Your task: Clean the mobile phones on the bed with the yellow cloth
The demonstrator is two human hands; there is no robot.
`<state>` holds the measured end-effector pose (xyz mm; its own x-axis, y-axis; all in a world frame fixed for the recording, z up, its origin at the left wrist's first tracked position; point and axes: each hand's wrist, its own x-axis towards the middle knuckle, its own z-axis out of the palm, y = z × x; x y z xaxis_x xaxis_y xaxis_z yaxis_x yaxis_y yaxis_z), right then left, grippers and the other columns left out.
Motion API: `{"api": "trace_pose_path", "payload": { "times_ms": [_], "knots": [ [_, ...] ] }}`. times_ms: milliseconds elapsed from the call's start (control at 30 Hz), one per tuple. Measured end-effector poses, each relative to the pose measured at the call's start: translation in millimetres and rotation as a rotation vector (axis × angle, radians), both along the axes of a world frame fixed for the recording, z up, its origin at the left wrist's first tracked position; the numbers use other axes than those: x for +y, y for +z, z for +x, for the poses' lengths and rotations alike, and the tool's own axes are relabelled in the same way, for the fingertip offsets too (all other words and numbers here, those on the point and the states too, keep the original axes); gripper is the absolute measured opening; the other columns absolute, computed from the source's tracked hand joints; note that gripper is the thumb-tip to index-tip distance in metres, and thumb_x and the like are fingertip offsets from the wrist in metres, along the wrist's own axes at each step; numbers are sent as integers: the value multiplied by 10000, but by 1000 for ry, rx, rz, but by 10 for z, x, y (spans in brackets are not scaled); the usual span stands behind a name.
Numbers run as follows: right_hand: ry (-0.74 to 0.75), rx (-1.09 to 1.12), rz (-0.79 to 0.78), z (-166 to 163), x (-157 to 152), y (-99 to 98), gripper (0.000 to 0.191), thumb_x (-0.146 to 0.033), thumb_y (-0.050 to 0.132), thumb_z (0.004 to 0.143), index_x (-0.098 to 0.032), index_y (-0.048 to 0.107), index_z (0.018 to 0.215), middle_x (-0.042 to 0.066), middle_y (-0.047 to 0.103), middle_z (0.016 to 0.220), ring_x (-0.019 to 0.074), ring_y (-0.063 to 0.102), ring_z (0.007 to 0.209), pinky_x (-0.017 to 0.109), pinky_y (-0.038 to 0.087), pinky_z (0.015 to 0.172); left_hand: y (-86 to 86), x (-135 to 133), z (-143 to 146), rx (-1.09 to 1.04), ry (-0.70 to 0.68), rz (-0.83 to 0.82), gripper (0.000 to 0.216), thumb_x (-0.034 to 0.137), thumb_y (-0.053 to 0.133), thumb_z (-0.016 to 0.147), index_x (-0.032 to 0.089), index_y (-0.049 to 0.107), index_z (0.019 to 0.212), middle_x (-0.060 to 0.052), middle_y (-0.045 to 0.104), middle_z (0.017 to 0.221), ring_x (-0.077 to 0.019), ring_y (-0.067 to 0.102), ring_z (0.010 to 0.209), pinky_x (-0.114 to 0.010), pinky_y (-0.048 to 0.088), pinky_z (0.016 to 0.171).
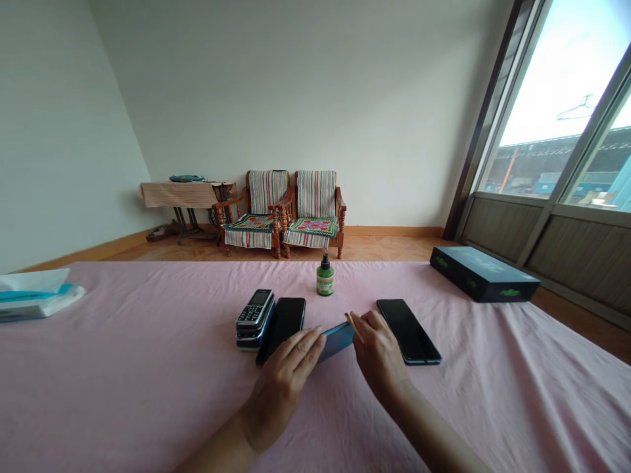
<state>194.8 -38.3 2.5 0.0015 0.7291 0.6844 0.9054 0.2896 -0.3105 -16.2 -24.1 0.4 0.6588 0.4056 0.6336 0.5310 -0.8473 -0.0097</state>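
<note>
A blue smartphone [338, 341] is tilted up on its edge, held by my left hand [286, 373] with the fingers wrapped over its left end. My right hand [379, 351] pinches a thin pale stick [351, 322], its tip at the phone's upper right edge. Part of the phone is hidden behind both hands. Just left of it lies a black smartphone [290, 316], partly covered by my left hand. Beside that, a keypad phone [255, 310] tops a small stack of phones. Another dark smartphone [409, 332] lies flat to the right of my right hand.
A green bottle [325, 279] with a black top stands beyond my hands on the pink tablecloth [162, 368]. Far right sits a black box [483, 272]; a tissue pack [39, 299] is at the left edge. Two wooden chairs [315, 197] stand by the wall.
</note>
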Motion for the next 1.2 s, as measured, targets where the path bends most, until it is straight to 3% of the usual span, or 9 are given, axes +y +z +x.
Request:
{"api": "trace_pose_path", "payload": {
  "times_ms": [300,567,733,800,900,1067,1200],
  "knots": [
    [214,24,-63,-374,-144,4,283,-62,422,894,-164,588,1099,80,555,911,197,525,831,316,482,739,-32,35,-8,57,37,98,509,15,287,929,155,358,1413,-90,508,1377,-200,474,1264,-373,478,1022],
    [-50,62,-52,93,51,7,295,-59,444,880,-165,634,1079,51,532,797,183,515,762,293,444,720,-40,30,-7,79,38,83,515,5,253,930,149,357,1413,-91,516,1367,-200,468,1263,-382,472,1023],
    [174,68,-79,-250,-103,32,309,-55,425,886,-170,607,1107,72,555,880,190,522,813,285,455,730,-65,32,-17,78,28,101,512,12,243,941,144,324,1429,-96,503,1377,-202,458,1272,-386,468,1028],
    [197,93,-95,-343,-145,47,304,-49,427,876,-180,626,1065,70,559,877,193,523,817,291,454,737,-57,23,-16,81,21,99,496,17,257,947,130,333,1424,-103,498,1380,-201,450,1279,-377,463,1036],
    [107,188,-88,-251,-118,40,320,-47,447,846,-182,652,1051,59,558,835,188,528,782,288,445,720,-29,-3,-4,75,-1,108,489,-2,257,945,128,376,1401,-97,519,1362,-189,461,1271,-356,464,1037],
    [-95,339,63,112,1,-10,285,-121,469,845,-173,693,1014,54,572,799,187,533,754,282,413,679,10,-72,4,38,-57,133,465,-7,270,950,133,446,1356,-96,577,1301,-172,524,1214,-317,490,1007],
    [-123,383,46,188,35,-17,235,-206,490,866,-177,718,913,33,563,750,159,537,677,259,387,631,32,-134,-11,100,-156,134,424,28,297,968,128,449,1351,-103,612,1249,-166,559,1173,-295,511,975]
  ]
}}
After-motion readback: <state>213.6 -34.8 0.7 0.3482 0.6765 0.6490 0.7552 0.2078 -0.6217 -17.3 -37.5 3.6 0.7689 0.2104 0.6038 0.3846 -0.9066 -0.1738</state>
